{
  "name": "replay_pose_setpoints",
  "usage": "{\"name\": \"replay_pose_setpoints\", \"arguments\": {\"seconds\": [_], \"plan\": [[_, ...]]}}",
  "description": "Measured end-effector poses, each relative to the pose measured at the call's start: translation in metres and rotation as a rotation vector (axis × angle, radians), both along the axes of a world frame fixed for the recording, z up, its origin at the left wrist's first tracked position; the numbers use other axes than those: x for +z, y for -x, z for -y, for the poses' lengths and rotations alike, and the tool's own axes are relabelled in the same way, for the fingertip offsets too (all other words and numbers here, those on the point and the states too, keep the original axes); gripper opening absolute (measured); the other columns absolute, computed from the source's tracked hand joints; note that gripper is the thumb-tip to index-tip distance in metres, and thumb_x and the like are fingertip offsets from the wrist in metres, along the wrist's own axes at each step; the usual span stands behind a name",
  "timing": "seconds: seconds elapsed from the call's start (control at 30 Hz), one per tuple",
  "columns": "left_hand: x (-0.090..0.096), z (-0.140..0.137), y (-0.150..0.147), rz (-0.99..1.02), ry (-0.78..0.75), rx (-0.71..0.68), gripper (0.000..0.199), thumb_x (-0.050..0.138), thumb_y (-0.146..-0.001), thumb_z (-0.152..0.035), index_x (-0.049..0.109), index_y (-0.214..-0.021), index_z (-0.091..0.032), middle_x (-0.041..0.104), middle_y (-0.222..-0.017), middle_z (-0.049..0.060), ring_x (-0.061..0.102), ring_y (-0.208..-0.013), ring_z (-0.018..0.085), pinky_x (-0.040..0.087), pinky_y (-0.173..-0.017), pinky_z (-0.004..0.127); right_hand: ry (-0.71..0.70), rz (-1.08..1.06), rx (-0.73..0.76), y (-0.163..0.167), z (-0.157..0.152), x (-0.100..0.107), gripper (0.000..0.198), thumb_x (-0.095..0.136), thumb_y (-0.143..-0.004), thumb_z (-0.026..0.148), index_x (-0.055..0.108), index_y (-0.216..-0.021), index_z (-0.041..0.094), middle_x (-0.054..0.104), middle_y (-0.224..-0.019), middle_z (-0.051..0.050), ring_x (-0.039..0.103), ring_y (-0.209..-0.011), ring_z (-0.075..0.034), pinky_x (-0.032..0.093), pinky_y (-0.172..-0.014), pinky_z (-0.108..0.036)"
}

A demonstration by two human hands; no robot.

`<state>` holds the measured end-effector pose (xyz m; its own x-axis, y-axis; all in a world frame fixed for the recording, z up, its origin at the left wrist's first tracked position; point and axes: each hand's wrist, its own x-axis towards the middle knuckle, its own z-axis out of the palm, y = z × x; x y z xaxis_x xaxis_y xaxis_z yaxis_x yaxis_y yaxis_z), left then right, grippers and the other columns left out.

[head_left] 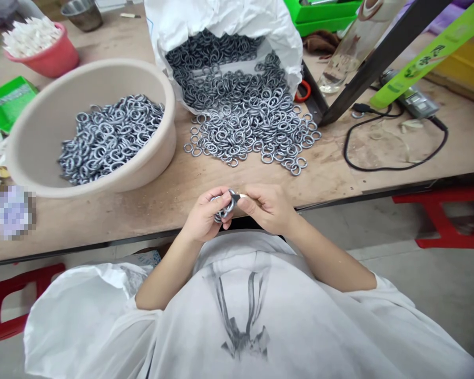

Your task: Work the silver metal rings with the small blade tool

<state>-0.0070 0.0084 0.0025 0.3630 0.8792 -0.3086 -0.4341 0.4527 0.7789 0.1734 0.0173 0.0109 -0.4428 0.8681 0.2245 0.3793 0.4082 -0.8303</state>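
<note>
Close to my chest, at the near edge of the wooden table (181,184), my two hands meet. My left hand (204,215) is closed around a small bunch of grey metal rings (223,210). My right hand (266,206) pinches a ring (234,196) and a thin pale stick-like piece at the top of that bunch. A loose heap of the same rings (248,126) spills from a white sack (221,21) onto the table ahead. A beige basin (43,131) at the left holds more rings (108,137).
A pink tub of white sticks (43,45) and a metal bowl (82,13) stand at the back left. A black cable (391,158), a dark slanted bar (379,58) and a green strip (430,55) lie at the right. Red stools (446,216) stand under the table.
</note>
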Motion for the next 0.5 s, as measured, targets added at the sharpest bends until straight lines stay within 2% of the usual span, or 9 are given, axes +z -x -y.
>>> {"name": "replay_pose_setpoints", "arguments": {"seconds": [0.27, 0.33, 0.4, 0.47, 0.5], "plan": [[0.002, -0.002, 0.0, 0.003, 0.01, -0.038, 0.038, 0.088, -0.063, -0.041, 0.063, -0.076, -0.015, 0.051, -0.052, -0.004, 0.04, -0.039, 0.006, 0.039, -0.032, 0.017, -0.148, 0.1, 0.014, -0.003, 0.002, 0.006, 0.052, 0.045, -0.097, 0.056, 0.041, -0.059, 0.021, 0.044, -0.056, 0.002, 0.038, -0.055, -0.011, 0.022, -0.057, -0.029], [0.001, 0.001, -0.001, -0.009, 0.007, -0.057, 0.038, 0.089, -0.063, -0.042, 0.065, -0.074, -0.015, 0.05, -0.05, -0.004, 0.041, -0.039, 0.006, 0.038, -0.032, 0.017, -0.13, 0.102, 0.031, -0.004, -0.001, 0.002, 0.051, 0.046, -0.097, 0.054, 0.042, -0.059, 0.021, 0.044, -0.055, 0.003, 0.037, -0.054, -0.011, 0.022, -0.057, -0.029], [0.003, 0.006, -0.001, -0.043, -0.002, -0.148, 0.038, 0.088, -0.063, -0.044, 0.066, -0.071, -0.014, 0.051, -0.049, -0.002, 0.043, -0.038, 0.007, 0.039, -0.032, 0.019, -0.089, 0.103, 0.022, -0.006, -0.007, -0.005, 0.05, 0.046, -0.098, 0.053, 0.045, -0.06, 0.02, 0.045, -0.056, 0.003, 0.039, -0.055, -0.011, 0.023, -0.057, -0.028], [0.015, 0.011, 0.002, -0.098, -0.048, -0.247, 0.04, 0.087, -0.064, -0.048, 0.068, -0.068, -0.013, 0.054, -0.05, 0.0, 0.046, -0.037, 0.008, 0.039, -0.032, 0.02, -0.04, 0.104, -0.044, -0.01, -0.017, -0.014, 0.053, 0.041, -0.099, 0.056, 0.048, -0.061, 0.02, 0.045, -0.056, 0.003, 0.041, -0.055, -0.011, 0.024, -0.058, -0.028], [0.024, 0.013, 0.006, -0.137, -0.101, -0.248, 0.041, 0.086, -0.065, -0.049, 0.069, -0.068, -0.013, 0.056, -0.051, 0.001, 0.047, -0.036, 0.009, 0.038, -0.031, 0.021, -0.025, 0.118, -0.109, -0.013, -0.022, -0.018, 0.055, 0.038, -0.1, 0.058, 0.049, -0.061, 0.02, 0.046, -0.057, 0.002, 0.042, -0.056, -0.012, 0.025, -0.058, -0.028]]}}
